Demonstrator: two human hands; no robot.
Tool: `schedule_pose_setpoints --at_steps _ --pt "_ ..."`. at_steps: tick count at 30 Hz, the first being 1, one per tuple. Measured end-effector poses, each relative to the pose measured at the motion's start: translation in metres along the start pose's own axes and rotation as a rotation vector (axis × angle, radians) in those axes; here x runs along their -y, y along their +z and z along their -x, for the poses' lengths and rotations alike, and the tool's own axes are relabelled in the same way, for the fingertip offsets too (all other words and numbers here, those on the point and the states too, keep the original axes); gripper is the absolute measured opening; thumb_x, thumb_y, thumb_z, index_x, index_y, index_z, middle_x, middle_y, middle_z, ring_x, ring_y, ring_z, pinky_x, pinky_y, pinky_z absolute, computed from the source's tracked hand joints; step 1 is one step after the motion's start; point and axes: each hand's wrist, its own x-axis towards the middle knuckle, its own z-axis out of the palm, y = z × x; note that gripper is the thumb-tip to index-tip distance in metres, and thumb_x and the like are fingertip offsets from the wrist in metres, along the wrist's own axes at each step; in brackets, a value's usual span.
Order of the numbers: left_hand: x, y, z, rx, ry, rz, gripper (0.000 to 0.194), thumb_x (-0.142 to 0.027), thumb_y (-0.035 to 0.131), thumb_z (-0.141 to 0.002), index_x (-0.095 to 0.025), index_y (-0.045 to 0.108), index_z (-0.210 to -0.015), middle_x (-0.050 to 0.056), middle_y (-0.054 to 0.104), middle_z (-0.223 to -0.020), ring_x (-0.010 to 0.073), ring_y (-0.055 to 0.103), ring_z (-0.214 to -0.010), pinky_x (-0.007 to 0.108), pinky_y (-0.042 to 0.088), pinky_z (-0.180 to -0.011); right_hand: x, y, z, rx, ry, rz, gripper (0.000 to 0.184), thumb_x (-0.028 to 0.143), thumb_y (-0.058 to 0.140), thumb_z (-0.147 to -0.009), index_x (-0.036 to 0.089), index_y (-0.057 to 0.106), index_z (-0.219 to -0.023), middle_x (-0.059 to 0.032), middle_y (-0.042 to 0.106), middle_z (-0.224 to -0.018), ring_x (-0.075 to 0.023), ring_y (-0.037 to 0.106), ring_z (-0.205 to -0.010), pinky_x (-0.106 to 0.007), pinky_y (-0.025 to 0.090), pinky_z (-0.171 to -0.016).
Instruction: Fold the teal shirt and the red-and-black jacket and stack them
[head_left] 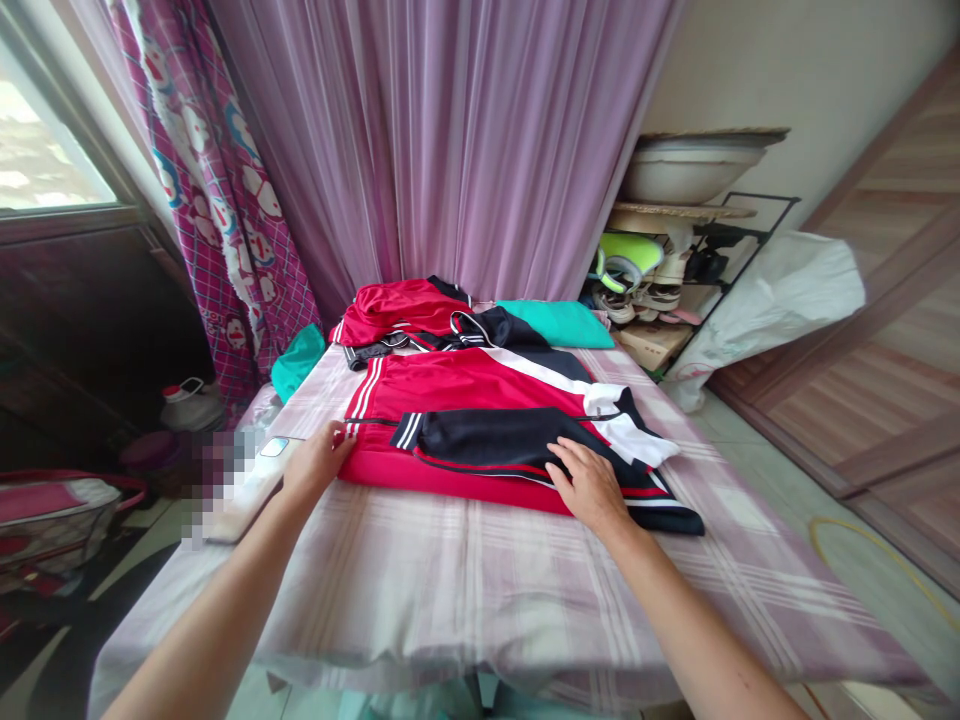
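Observation:
A red, black and white track jacket [450, 385] lies on the table with its collar to the right. Its near side is folded inward, and the black sleeve [487, 437] runs along the body towards the striped hem. At the left end, my left hand [319, 462] has its fingers closed at the hem's near corner. My right hand [589, 482] rests open on the sleeve, fingers spread and nearly flat. Behind the jacket lies a heap of red and black clothing [405, 308].
A plaid cloth covers the table [420, 590]. A phone [259, 490] lies by my left forearm. Teal fabric [559, 322] is at the back right, with more teal cloth [298, 362] at the left edge. A shoe rack [697, 290] stands beyond the right side, curtains [465, 140] behind.

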Motion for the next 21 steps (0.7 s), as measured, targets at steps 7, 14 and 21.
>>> schedule_pose_setpoints --at_steps 7,14,21 --pt "0.003 0.0 -0.007 0.027 -0.056 -0.135 0.053 -0.063 0.041 -0.087 -0.02 0.066 -0.106 0.016 0.071 -0.116 0.0316 0.067 -0.106 0.036 0.05 -0.079 0.089 -0.019 -0.031 0.061 -0.261 -0.189 0.031 0.031 0.05 -0.094 0.024 0.07 -0.117 -0.0073 0.066 -0.13 -0.0228 0.057 -0.12 -0.037 0.041 -0.103" --pt "-0.01 -0.022 -0.015 0.296 -0.072 -0.187 0.053 -0.067 0.043 -0.082 -0.021 0.069 -0.076 0.015 0.075 -0.089 0.0315 0.071 -0.091 0.035 0.049 -0.073 0.153 0.012 -0.047 0.289 -0.267 -0.14 0.039 0.04 0.059 -0.091 0.023 0.065 -0.125 -0.0082 0.066 -0.125 -0.0239 0.057 -0.112 -0.037 0.043 -0.095" --pt "-0.015 -0.018 -0.012 0.21 -0.099 -0.115 0.053 -0.066 0.048 -0.083 -0.017 0.065 -0.095 0.016 0.074 -0.1 0.0308 0.07 -0.096 0.033 0.047 -0.073 0.155 0.019 -0.05 0.34 -0.239 -0.079 0.027 0.031 0.051 -0.095 0.026 0.076 -0.103 -0.0049 0.071 -0.112 -0.0216 0.062 -0.104 -0.033 0.047 -0.087"
